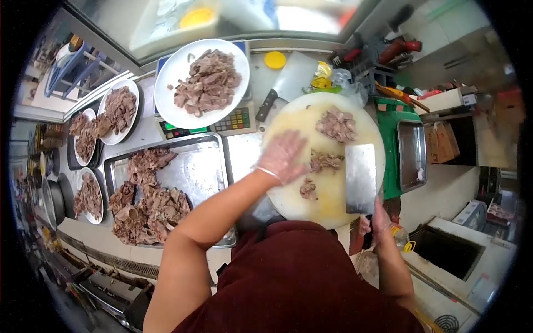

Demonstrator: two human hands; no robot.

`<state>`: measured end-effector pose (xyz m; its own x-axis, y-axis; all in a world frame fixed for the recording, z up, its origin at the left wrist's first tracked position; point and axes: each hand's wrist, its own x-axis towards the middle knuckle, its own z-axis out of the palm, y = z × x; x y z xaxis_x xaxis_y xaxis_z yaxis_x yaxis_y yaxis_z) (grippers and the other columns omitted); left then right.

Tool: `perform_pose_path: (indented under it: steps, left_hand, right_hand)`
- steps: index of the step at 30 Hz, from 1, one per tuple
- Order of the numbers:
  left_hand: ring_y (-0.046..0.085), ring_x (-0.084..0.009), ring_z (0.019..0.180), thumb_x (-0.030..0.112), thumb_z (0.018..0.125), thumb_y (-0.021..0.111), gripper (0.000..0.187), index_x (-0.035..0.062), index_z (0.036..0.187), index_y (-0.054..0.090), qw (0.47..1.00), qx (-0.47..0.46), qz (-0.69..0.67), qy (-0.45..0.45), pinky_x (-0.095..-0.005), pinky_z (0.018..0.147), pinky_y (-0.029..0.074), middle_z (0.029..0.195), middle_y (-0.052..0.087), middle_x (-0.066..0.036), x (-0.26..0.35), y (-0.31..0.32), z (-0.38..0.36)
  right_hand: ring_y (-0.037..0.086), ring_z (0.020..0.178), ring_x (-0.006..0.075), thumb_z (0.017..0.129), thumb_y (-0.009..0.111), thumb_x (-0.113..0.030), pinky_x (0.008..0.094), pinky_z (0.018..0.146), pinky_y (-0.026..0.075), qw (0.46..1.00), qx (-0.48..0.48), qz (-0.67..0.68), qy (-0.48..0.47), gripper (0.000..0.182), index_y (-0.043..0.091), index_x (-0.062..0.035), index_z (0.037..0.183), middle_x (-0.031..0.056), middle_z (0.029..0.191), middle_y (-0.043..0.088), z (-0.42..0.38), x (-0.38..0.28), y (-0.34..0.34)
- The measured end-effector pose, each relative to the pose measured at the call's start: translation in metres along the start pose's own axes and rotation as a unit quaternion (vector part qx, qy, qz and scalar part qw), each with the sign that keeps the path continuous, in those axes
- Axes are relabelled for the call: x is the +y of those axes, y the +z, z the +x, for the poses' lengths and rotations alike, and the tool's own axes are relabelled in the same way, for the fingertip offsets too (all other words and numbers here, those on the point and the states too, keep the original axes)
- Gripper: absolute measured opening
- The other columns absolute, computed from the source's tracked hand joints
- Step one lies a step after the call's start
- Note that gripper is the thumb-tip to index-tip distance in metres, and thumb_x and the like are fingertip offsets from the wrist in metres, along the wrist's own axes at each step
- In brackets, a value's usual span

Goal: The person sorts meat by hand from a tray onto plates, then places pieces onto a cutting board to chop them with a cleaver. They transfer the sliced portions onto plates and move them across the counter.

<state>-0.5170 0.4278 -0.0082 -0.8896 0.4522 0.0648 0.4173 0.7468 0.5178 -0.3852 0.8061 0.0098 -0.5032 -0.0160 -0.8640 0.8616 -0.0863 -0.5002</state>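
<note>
My left hand (pixel 285 157), in a clear plastic glove, is over the left half of a round whitish cutting board (pixel 327 215). Its fingers are stretched out, slightly blurred, with the thumb side close to a small heap of chopped meat (pixel 325 160). A larger heap of sliced meat (pixel 336 124) lies at the board's far side, and a small piece of meat (pixel 308 189) nearer me. At the right edge my right hand (pixel 380 222), also gloved, is closed round the handle of a cleaver (pixel 361 176). The broad blade points away from me over the board.
A white plate of sliced meat (pixel 208 83) sits on a digital scale (pixel 241 121). Left of me, a metal tray (pixel 221 166) holds bony meat chunks (pixel 150 205). Smaller meat plates (pixel 119 108) stand beyond. A black-handled knife (pixel 268 104) lies behind the board; a green bin (pixel 388 147) stands right.
</note>
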Motion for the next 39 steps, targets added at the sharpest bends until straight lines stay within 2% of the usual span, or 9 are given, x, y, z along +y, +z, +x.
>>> perform_pose_path:
  steps: [2, 3, 6, 8, 13, 18, 26, 32, 39]
  left_hand:
    - [0.025, -0.0344, 0.145, 0.048, 0.086, 0.063, 0.079, 0.0121, 0.149, 0.033, 0.995, -0.102, 0.001, -0.021, -0.0469, 0.12, 0.018, 0.155, 0.027, -0.019, 0.032, 0.016, 0.015]
    - [0.024, -0.0351, 0.145, 0.049, 0.086, 0.063, 0.08, 0.0119, 0.149, 0.032, 0.993, -0.116, -0.013, 0.002, -0.0465, 0.12, 0.018, 0.156, 0.026, -0.019, 0.041, 0.025, 0.024]
    - [0.024, -0.0372, 0.144, 0.049, 0.085, 0.064, 0.081, 0.0114, 0.149, 0.033, 0.989, -0.132, -0.031, 0.059, -0.0468, 0.119, 0.018, 0.155, 0.027, -0.018, 0.053, 0.043, 0.048]
    - [0.025, -0.0385, 0.144, 0.049, 0.085, 0.065, 0.081, 0.011, 0.149, 0.034, 0.986, -0.137, -0.039, 0.091, -0.0477, 0.119, 0.018, 0.155, 0.028, -0.019, 0.056, 0.051, 0.05]
    - [0.027, -0.0398, 0.142, 0.051, 0.085, 0.064, 0.077, 0.0117, 0.147, 0.039, 0.98, -0.133, -0.069, 0.13, -0.0521, 0.118, 0.019, 0.151, 0.036, -0.019, 0.049, 0.055, 0.012]
    - [0.026, -0.0423, 0.142, 0.05, 0.087, 0.06, 0.075, 0.0111, 0.147, 0.038, 0.996, -0.05, 0.018, -0.067, -0.055, 0.117, 0.016, 0.152, 0.031, -0.021, 0.084, 0.068, -0.041]
    - [0.033, -0.0493, 0.131, 0.026, 0.083, 0.068, 0.06, 0.0034, 0.133, 0.045, 0.942, 0.277, -0.121, -0.145, -0.0553, 0.111, 0.028, 0.145, 0.032, -0.026, 0.069, 0.092, -0.031]
    - [0.034, -0.0497, 0.13, 0.025, 0.079, 0.07, 0.066, 0.0065, 0.136, 0.043, 0.91, 0.398, -0.066, -0.097, -0.0572, 0.11, 0.03, 0.141, 0.036, -0.026, 0.019, 0.028, -0.012]
    - [0.043, -0.039, 0.128, 0.028, 0.09, 0.058, 0.042, 0.0097, 0.127, 0.057, 0.94, 0.295, 0.086, -0.147, -0.0448, 0.113, 0.031, 0.136, 0.05, -0.017, -0.082, -0.13, 0.025]
  right_hand:
    - [0.031, 0.035, 0.017, 0.092, 0.024, -0.075, 0.0356, 0.041, 0.035, 0.99, 0.134, -0.045, -0.015, 0.073, 0.051, -0.0079, 0.085, 0.0014, 0.047, 0.033, 0.031, 0.053, -0.038]
    - [0.032, 0.037, 0.0192, 0.095, 0.028, -0.07, 0.038, 0.041, 0.036, 0.994, 0.021, 0.083, 0.068, 0.067, 0.052, -0.0097, 0.106, 0.0029, 0.049, 0.036, -0.013, 0.009, 0.01]
    - [0.031, 0.037, 0.0176, 0.095, 0.028, -0.07, 0.0371, 0.041, 0.035, 0.991, -0.002, 0.099, 0.085, 0.064, 0.05, -0.0121, 0.113, 0.0017, 0.049, 0.034, 0.003, 0.014, 0.013]
    - [0.029, 0.036, 0.0147, 0.094, 0.026, -0.072, 0.0333, 0.042, 0.032, 0.994, 0.053, 0.061, 0.071, 0.062, 0.051, -0.0146, 0.096, -0.0011, 0.047, 0.033, -0.009, -0.011, 0.041]
    - [0.031, 0.036, 0.0156, 0.095, 0.028, -0.069, 0.0345, 0.043, 0.035, 0.991, -0.061, -0.012, 0.117, 0.06, 0.048, -0.0164, 0.117, 0.0004, 0.047, 0.034, -0.005, 0.001, 0.034]
    - [0.034, 0.037, 0.0161, 0.097, 0.026, -0.067, 0.0341, 0.042, 0.037, 0.989, -0.087, -0.018, 0.122, 0.063, 0.047, -0.0127, 0.12, 0.0008, 0.048, 0.035, -0.012, 0.017, 0.065]
    - [0.032, 0.035, 0.0151, 0.093, 0.027, -0.072, 0.0343, 0.041, 0.036, 0.98, -0.164, -0.09, 0.071, 0.068, 0.048, -0.0108, 0.074, -0.0003, 0.047, 0.034, 0.022, -0.003, 0.131]
    - [0.034, 0.037, 0.0149, 0.098, 0.028, -0.065, 0.0317, 0.039, 0.034, 0.985, -0.139, -0.09, 0.053, 0.063, 0.05, -0.0104, 0.075, 0.0011, 0.05, 0.038, -0.003, -0.076, 0.208]
    - [0.033, 0.036, 0.0152, 0.093, 0.026, -0.074, 0.0331, 0.041, 0.036, 0.948, -0.293, -0.005, 0.122, 0.071, 0.043, -0.0118, 0.061, -0.0014, 0.046, 0.033, 0.035, -0.163, 0.317]
